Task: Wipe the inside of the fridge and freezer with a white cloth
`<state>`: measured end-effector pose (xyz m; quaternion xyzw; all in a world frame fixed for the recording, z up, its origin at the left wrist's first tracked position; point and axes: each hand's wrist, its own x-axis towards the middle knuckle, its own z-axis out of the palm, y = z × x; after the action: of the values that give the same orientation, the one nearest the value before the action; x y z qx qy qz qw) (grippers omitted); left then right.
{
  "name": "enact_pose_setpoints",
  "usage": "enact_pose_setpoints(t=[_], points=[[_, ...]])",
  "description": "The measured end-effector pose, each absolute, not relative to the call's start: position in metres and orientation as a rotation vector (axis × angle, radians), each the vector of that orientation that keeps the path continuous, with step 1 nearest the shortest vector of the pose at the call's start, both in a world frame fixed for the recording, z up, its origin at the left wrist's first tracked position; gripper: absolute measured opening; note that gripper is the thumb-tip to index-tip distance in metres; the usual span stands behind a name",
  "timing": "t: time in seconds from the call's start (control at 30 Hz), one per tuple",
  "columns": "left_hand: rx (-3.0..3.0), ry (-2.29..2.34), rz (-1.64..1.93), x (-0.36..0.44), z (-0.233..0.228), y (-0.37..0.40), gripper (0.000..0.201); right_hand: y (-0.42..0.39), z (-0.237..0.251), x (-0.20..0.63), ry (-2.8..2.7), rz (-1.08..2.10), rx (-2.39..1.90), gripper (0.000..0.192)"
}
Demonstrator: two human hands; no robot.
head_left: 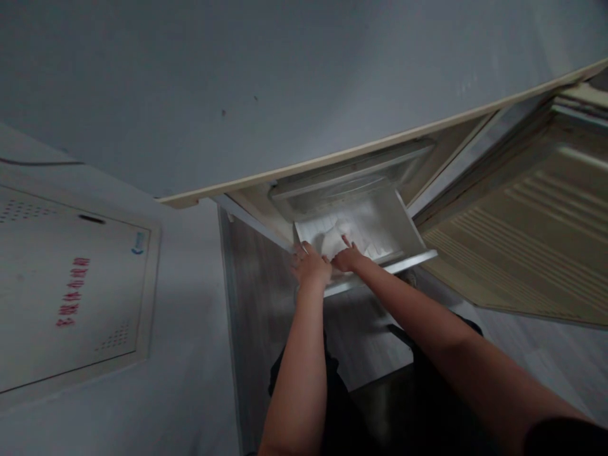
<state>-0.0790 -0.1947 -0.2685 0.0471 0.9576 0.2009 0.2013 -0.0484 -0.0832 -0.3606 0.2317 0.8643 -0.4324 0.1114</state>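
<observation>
A pale pulled-out drawer point(380, 218) juts from the lower part of a refrigerator. Inside it lies a crumpled white cloth point(335, 239), though it could also be soft paper. My right hand point(348, 256) reaches over the drawer's front edge and presses on the cloth with curled fingers, one finger sticking out. At the drawer's front left corner is my left hand point(311, 263), its fingers spread and somewhat smeared by motion. Whether it touches the drawer's rim or side wall, I cannot tell.
The grey refrigerator top point(304, 95) spans the upper view. Its ribbed door point(532, 221) stands wide at the right. On the left wall is a white panel point(71, 285) with red lettering. Below the drawer are the wood-look floor point(365, 342) and my dark-clothed legs.
</observation>
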Motion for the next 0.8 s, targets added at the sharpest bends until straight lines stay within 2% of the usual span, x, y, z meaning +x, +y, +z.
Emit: enact_pose_setpoints(t=[0.1, 0.17, 0.27, 0.37, 0.4, 0.47, 0.53, 0.63, 0.8], points=[[0.122, 2.513, 0.298, -0.083, -0.269, -0.189, 0.065, -0.099, -0.364, -0.082, 2.577, -0.558, 0.291, 0.051], [0.165, 2.441, 0.171, -0.085, -0.268, -0.186, 0.067, -0.103, -0.368, -0.103, 2.608, -0.336, 0.118, 0.060], [0.236, 2.383, 0.051, -0.088, -0.268, -0.185, 0.070, -0.095, -0.377, -0.130, 2.618, -0.248, -0.087, 0.071], [0.277, 2.351, -0.029, -0.092, -0.270, -0.184, 0.073, -0.075, -0.391, -0.145, 2.708, -0.225, -0.065, 0.104], [0.278, 2.347, -0.037, -0.093, -0.271, -0.183, 0.076, -0.068, -0.396, -0.146, 2.731, -0.204, -0.035, 0.110], [0.275, 2.341, -0.049, -0.095, -0.274, -0.183, 0.083, -0.056, -0.406, -0.141, 2.769, -0.182, 0.010, 0.108], [0.274, 2.334, -0.062, -0.095, -0.276, -0.183, 0.090, -0.044, -0.412, -0.132, 2.823, -0.225, 0.068, 0.097], [0.283, 2.325, -0.095, -0.095, -0.276, -0.184, 0.092, -0.022, -0.415, -0.119, 2.857, -0.301, 0.202, 0.084], [0.247, 2.371, -0.066, -0.097, -0.271, -0.186, 0.093, 0.041, -0.409, -0.092, 2.799, -0.236, 0.562, 0.064]])
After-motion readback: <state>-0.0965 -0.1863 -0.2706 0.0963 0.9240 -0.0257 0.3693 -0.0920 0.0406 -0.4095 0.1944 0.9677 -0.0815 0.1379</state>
